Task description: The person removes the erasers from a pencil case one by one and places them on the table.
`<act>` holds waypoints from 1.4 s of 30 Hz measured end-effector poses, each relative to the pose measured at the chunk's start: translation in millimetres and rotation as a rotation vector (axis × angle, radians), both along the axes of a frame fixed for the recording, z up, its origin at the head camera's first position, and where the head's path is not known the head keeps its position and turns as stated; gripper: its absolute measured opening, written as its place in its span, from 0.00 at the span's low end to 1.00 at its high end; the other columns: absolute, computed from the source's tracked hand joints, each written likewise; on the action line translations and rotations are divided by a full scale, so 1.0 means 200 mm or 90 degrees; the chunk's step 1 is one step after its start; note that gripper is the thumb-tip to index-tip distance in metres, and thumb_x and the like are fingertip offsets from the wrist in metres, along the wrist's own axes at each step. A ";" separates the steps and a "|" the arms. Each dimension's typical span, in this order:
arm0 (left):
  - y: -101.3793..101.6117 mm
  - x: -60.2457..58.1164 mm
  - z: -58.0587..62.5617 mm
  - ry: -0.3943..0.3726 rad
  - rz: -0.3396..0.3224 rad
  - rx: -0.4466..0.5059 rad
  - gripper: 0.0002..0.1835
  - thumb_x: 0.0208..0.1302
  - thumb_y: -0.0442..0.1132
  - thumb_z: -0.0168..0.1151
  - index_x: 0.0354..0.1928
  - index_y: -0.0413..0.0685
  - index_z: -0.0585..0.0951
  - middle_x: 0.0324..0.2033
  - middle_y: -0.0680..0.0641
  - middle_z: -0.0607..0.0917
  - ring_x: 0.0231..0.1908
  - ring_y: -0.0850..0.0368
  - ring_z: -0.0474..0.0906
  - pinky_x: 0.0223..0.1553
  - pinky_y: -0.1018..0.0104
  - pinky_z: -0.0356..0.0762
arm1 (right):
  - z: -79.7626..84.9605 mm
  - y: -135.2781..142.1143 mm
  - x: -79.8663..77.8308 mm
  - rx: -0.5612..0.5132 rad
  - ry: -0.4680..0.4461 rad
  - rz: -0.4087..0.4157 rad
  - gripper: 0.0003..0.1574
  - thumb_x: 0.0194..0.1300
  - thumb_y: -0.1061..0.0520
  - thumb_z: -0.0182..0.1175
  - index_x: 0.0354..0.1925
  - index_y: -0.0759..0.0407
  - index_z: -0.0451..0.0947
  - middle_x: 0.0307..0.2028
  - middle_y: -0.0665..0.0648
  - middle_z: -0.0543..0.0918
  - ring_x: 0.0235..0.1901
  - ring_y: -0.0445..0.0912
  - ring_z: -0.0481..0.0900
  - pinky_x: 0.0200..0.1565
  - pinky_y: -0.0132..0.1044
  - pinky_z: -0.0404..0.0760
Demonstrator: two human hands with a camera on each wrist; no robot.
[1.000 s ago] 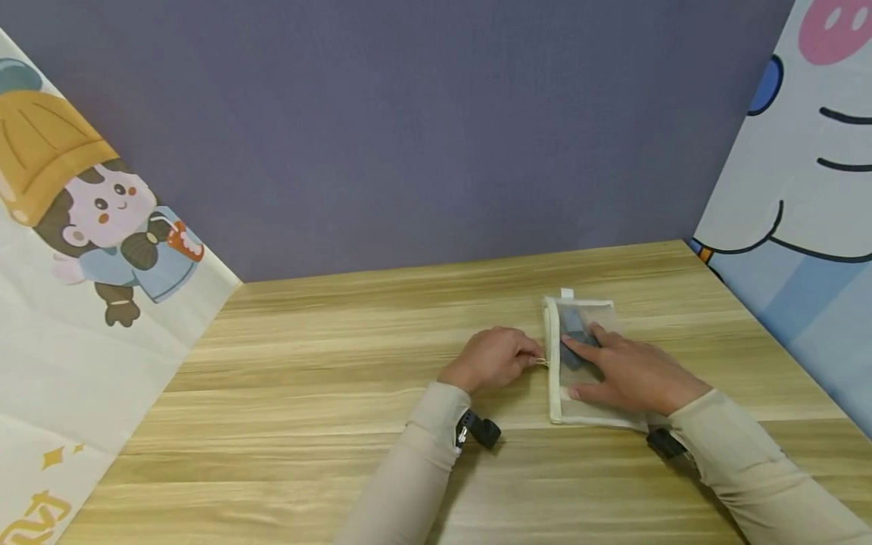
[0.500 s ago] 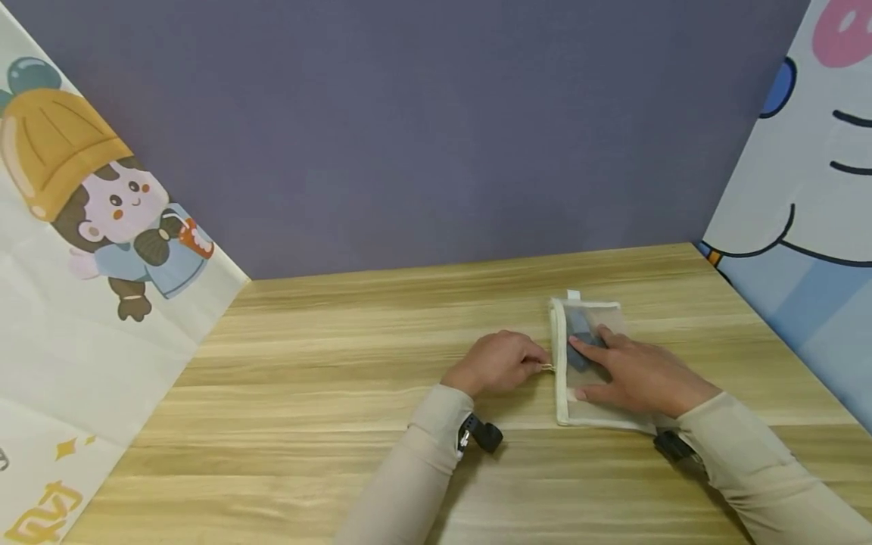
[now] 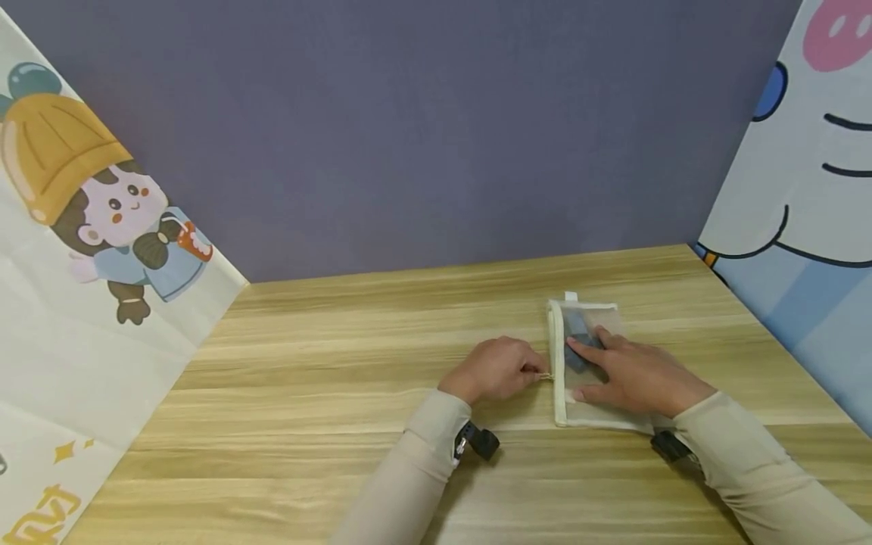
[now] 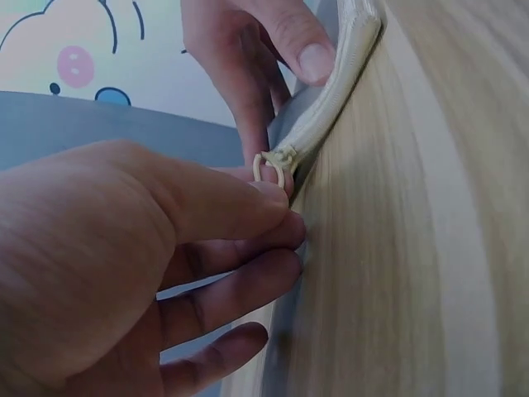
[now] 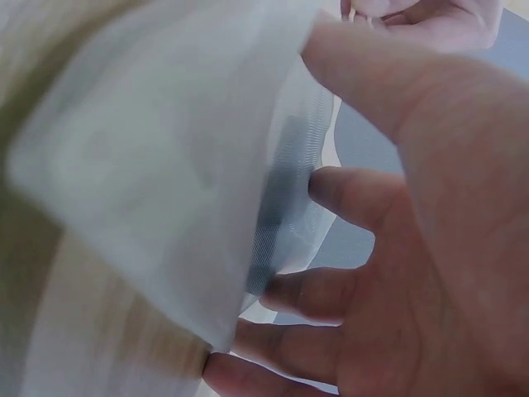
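A flat mesh zipper pouch (image 3: 593, 412) with cream edging lies on the table, its zipper edge facing left. Through the mesh shows a dark grey-blue item (image 3: 576, 357), partly covered by fingers. My left hand (image 3: 492, 368) pinches the cord zipper pull (image 4: 273, 169) between thumb and index finger at that edge; its other fingers are loosely bent in the left wrist view. Spread over the pouch, my right hand (image 3: 633, 372) presses it with extended fingertips. In the right wrist view a raised, blurred part of the pouch (image 5: 165, 149) stands beside those fingers.
The wood-grain table (image 3: 327, 424) stretches away to the left. A grey-purple panel (image 3: 436, 136) closes off the back, with cartoon-printed sheets (image 3: 41, 318) along the left and right. Each wrist wears a black strapped device (image 3: 482, 440).
My left hand has drawn the zipper pull a short way along the pouch's edge, toward the near end. The right hand stays in place on the mesh. The head view has shifted slightly.
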State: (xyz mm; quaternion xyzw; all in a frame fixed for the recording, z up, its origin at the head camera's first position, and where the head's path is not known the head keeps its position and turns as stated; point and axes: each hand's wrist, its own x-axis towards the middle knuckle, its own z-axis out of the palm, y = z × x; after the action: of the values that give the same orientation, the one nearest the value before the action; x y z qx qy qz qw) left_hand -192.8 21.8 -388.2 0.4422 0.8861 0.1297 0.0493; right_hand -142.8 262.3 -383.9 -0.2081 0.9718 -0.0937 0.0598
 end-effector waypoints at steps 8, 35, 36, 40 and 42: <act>0.00 0.01 0.02 -0.025 -0.023 -0.002 0.11 0.70 0.38 0.61 0.44 0.60 0.90 0.39 0.64 0.85 0.33 0.72 0.74 0.40 0.76 0.72 | 0.00 0.00 0.01 0.006 0.002 -0.006 0.57 0.61 0.20 0.55 0.74 0.53 0.65 0.69 0.80 0.59 0.63 0.73 0.67 0.47 0.64 0.76; 0.02 0.08 0.05 -0.031 -0.075 -0.053 0.10 0.68 0.34 0.61 0.38 0.58 0.88 0.29 0.63 0.80 0.29 0.71 0.71 0.36 0.79 0.68 | 0.00 0.00 0.01 -0.005 0.005 -0.013 0.58 0.58 0.20 0.58 0.73 0.54 0.67 0.68 0.81 0.60 0.61 0.74 0.68 0.45 0.63 0.77; 0.02 0.08 0.05 -0.032 -0.075 -0.057 0.09 0.68 0.35 0.61 0.38 0.58 0.88 0.29 0.63 0.79 0.29 0.71 0.71 0.35 0.79 0.68 | 0.00 0.00 0.01 -0.005 0.005 -0.012 0.58 0.57 0.20 0.58 0.73 0.54 0.67 0.67 0.82 0.60 0.61 0.74 0.68 0.45 0.63 0.77; 0.02 0.09 0.06 -0.041 -0.078 -0.072 0.08 0.70 0.37 0.62 0.38 0.59 0.88 0.28 0.64 0.79 0.29 0.72 0.71 0.35 0.79 0.68 | 0.00 0.00 0.01 -0.008 0.006 -0.016 0.59 0.57 0.20 0.58 0.73 0.54 0.67 0.67 0.82 0.60 0.61 0.74 0.68 0.45 0.64 0.77; 0.02 0.09 0.06 -0.046 -0.080 -0.075 0.09 0.69 0.36 0.62 0.37 0.59 0.88 0.27 0.64 0.78 0.29 0.72 0.70 0.35 0.79 0.68 | 0.00 0.00 0.01 -0.008 0.006 -0.017 0.59 0.57 0.20 0.58 0.73 0.54 0.67 0.68 0.82 0.60 0.61 0.74 0.68 0.45 0.64 0.77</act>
State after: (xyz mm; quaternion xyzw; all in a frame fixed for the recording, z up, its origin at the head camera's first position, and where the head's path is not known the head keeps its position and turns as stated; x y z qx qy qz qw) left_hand -173.8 26.1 -375.4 0.4884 0.8602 0.0900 0.1155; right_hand -141.4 262.3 -384.1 -0.1961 0.9740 -0.1000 0.0530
